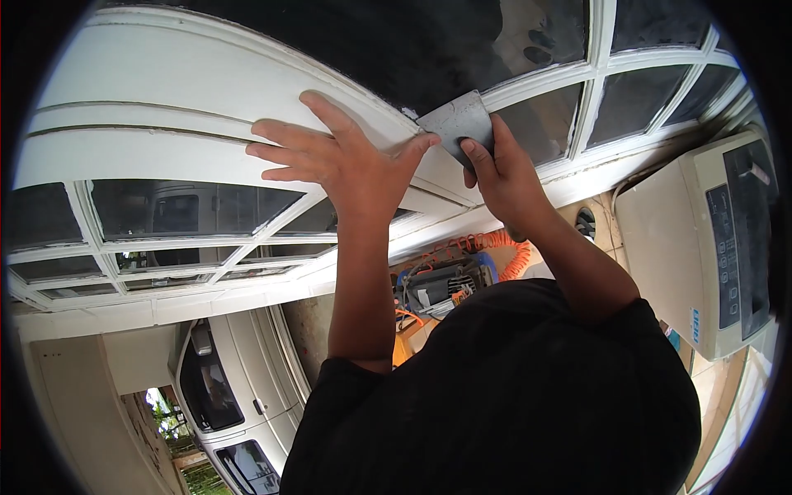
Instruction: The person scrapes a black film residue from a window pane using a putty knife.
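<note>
My right hand [510,183] grips a flat grey metal scraper blade [459,122], thumb on its face and fingers behind it. The blade's far end overlaps the dark window pane [388,45], and one corner lies along the white frame moulding. My left hand [351,161] is open, fingers spread over the white painted door panel [190,70]. Its thumb tip reaches the left edge of the blade. A small pale rough spot shows on the frame by that corner.
White-barred panes [635,99] continue to the right. A washing machine [672,239] stands at right. Below are a coiled orange air hose [518,254], a grey-and-blue tool container [437,287] and a sandal [585,223]. A silver vehicle [247,371] is at lower left.
</note>
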The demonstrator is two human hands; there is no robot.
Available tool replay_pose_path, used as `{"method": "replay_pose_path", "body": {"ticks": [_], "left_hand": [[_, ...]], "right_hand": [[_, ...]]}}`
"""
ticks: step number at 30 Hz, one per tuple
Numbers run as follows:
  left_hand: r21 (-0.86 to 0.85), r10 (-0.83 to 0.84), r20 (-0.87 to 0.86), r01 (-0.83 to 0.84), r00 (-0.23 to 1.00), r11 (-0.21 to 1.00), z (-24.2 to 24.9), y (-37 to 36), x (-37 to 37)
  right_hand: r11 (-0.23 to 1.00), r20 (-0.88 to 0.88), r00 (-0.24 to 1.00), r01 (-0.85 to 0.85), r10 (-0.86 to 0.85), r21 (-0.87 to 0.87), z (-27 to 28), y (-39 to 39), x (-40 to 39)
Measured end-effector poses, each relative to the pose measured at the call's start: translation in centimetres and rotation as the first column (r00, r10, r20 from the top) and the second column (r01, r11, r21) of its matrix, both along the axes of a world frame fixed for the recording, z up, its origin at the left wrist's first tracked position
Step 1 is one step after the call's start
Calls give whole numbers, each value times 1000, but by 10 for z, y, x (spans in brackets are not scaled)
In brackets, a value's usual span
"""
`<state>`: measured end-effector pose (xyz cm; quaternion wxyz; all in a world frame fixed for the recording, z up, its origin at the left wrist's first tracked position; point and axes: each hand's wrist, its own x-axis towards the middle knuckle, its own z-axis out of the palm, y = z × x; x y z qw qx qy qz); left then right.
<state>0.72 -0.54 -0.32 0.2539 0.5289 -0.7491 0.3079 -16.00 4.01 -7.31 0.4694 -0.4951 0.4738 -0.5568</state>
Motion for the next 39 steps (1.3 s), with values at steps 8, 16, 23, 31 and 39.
{"method": "replay_pose_path", "body": {"ticks": [8,16,23,31,39], "left_hand": [[1,-2,4,2,1000,1000,-1,-1,2],[3,-17,-7,17,1000,1000,-1,-1,3],[20,-13,-6,13,1000,1000,-1,-1,4],[6,-38,-12,38,999,999,-2,-3,7],[18,-28,-19,28,999,999,-2,-3,7]], "right_hand": [[998,76,997,-9,4,55,1,2,5],[999,103,994,-25,21,29,1,-1,4],[999,117,993,-24,19,42,1,0,6],[999,160,987,-25,21,22,-1,-1,9],[999,160,987,-30,28,16,-3,-1,9]]}}
